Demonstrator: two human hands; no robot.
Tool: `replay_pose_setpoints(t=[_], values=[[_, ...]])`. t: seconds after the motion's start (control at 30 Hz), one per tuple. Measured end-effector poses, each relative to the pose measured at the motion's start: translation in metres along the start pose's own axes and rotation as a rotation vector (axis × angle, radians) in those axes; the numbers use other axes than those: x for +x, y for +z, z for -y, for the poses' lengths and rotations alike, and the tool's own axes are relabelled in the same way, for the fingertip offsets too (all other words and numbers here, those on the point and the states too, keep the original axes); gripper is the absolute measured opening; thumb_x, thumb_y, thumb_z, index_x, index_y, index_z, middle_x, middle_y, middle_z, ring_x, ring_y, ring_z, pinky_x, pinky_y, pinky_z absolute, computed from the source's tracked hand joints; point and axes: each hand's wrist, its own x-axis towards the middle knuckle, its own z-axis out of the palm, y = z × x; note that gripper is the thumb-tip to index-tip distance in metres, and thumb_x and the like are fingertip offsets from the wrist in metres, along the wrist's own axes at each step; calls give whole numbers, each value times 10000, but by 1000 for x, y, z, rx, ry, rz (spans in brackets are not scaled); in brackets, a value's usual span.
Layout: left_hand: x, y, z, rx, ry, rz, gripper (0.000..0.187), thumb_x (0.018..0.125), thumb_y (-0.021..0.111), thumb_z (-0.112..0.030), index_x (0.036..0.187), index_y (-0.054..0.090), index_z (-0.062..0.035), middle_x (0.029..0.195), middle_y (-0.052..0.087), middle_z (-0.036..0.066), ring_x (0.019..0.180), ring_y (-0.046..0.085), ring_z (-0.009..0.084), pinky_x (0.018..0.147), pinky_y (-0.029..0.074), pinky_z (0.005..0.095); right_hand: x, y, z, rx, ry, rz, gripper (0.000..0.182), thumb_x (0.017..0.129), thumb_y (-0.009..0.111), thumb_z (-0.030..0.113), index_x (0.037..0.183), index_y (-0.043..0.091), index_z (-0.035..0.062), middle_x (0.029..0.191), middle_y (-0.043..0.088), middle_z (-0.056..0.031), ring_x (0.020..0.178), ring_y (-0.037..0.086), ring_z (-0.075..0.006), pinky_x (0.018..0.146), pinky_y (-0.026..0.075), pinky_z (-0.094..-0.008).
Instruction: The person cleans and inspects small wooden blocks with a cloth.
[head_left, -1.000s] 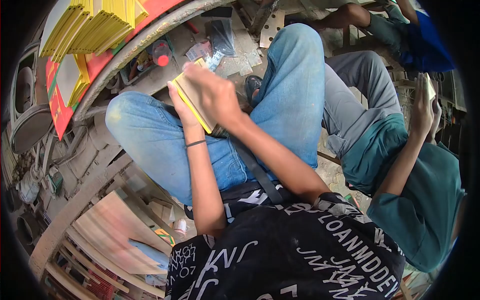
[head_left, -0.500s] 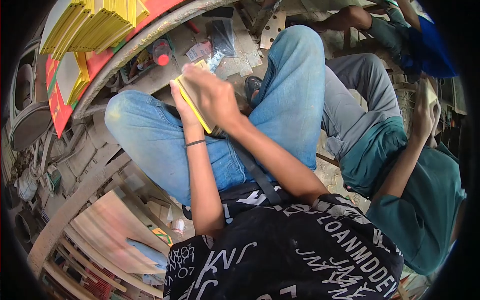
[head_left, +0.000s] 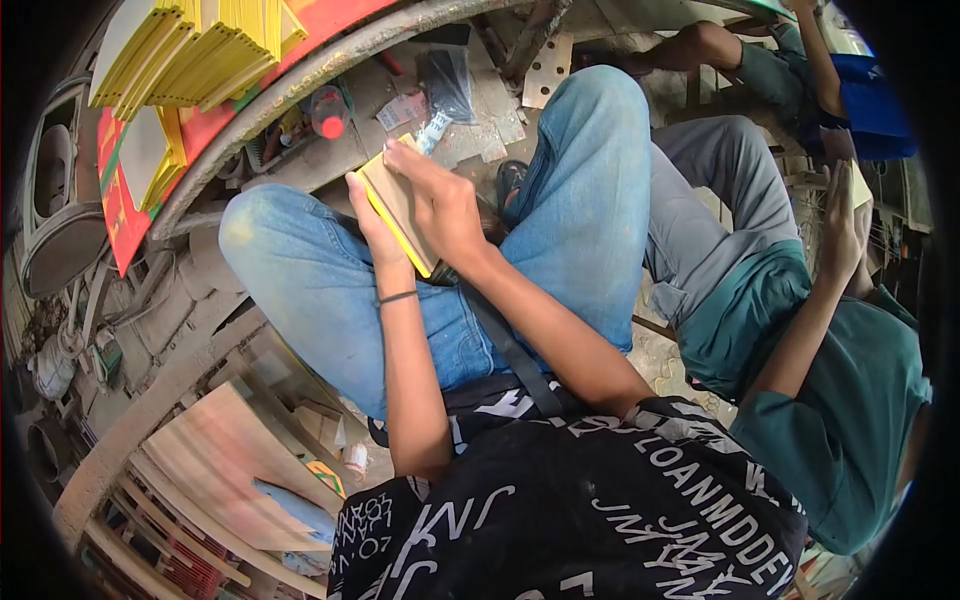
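Observation:
A small flat board with a yellow edge and a tan face [head_left: 402, 197] is tilted above my lap. My left hand [head_left: 382, 238] is closed along its left side and lower end, with the thumb side up by the yellow edge. Across the upper face lies my right hand [head_left: 452, 208], fingers bent and pressed together, their tips at the board's far end. Whether anything thin sits under those fingers is hidden. Similar yellow-edged boards [head_left: 205, 60] stand in a row on the red-covered table, and a smaller group [head_left: 160, 165] leans nearer to me.
A red-capped bottle [head_left: 330, 112], a dark plastic packet [head_left: 447, 85] and paper scraps lie beyond my knees. The curved table rim [head_left: 270, 105] runs at the left. A person in a green shirt [head_left: 830, 430] sits close on my right, hands around a pale piece. Another person sits farther back.
My right hand was smeared by motion over the board and now shows sharply, its fingers at the far end. The board stays in my left hand.

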Motion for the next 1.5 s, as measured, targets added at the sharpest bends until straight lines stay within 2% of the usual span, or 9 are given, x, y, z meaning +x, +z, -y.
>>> replay_pose_setpoints(t=[0.1,0.23,0.3,0.53,0.7,1.17,1.3,1.47,1.5], values=[[-3,3,0,94,1,8,679,961,329,-560,1309,451,10,1268,537,142,1143,539,261,1005,405,359,3,-2,-4,9,80,-21,366,783,477,-112,1100,631,-14,1182,602,-209,1153,563,-324,1009,435,-385],[2,1,-2,-16,-49,83,671,965,330,-553,1303,462,11,1272,537,139,1147,537,252,1005,402,351,4,-3,2,-25,-29,-14,347,786,476,-111,1081,634,-20,1164,610,-211,1134,573,-331,996,449,-378],[-3,2,0,87,-17,-12,672,968,321,-550,1308,457,14,1274,535,143,1146,537,257,1008,400,354,7,-2,-7,-2,88,-32,334,788,479,-106,1072,635,-27,1157,614,-211,1136,573,-329,998,446,-377],[-6,9,-6,-60,-40,83,687,971,303,-547,1340,430,17,1332,495,135,1227,473,252,1055,356,355,4,1,4,-1,-18,-7,304,793,486,-81,1054,635,-33,1140,619,-218,1114,586,-336,997,443,-390],[-6,13,-8,83,-54,22,686,973,292,-548,1358,415,7,1349,483,132,1242,460,250,1060,352,349,2,0,-4,-81,-45,2,333,803,479,-91,1095,626,-24,1174,611,-202,1130,581,-323,992,446,-372],[-3,4,-4,153,-31,20,690,961,324,-563,1338,432,5,1326,500,126,1198,503,254,1054,359,349,9,0,-12,18,41,-43,325,763,476,-113,1032,642,-39,1128,628,-209,1118,585,-332,1021,426,-388],[-3,12,-4,101,-27,56,680,970,317,-547,1349,415,10,1334,492,132,1196,504,259,1055,357,348,8,-5,13,62,-75,50,375,767,478,-121,1098,627,-27,1165,611,-208,1142,573,-319,1005,438,-373],[-3,7,-2,184,23,37,655,973,322,-535,1336,442,-3,1319,505,117,1195,501,243,1044,366,344,5,-1,-16,-34,82,-35,340,779,480,-104,1076,630,-32,1158,614,-208,1121,581,-336,1018,429,-392],[-6,13,-6,77,-45,58,648,973,318,-535,1322,453,-6,1298,521,113,1170,518,244,1031,382,346,4,-3,-3,-24,-28,1,321,791,479,-91,1067,634,-32,1157,613,-211,1122,581,-334,1015,431,-391]])
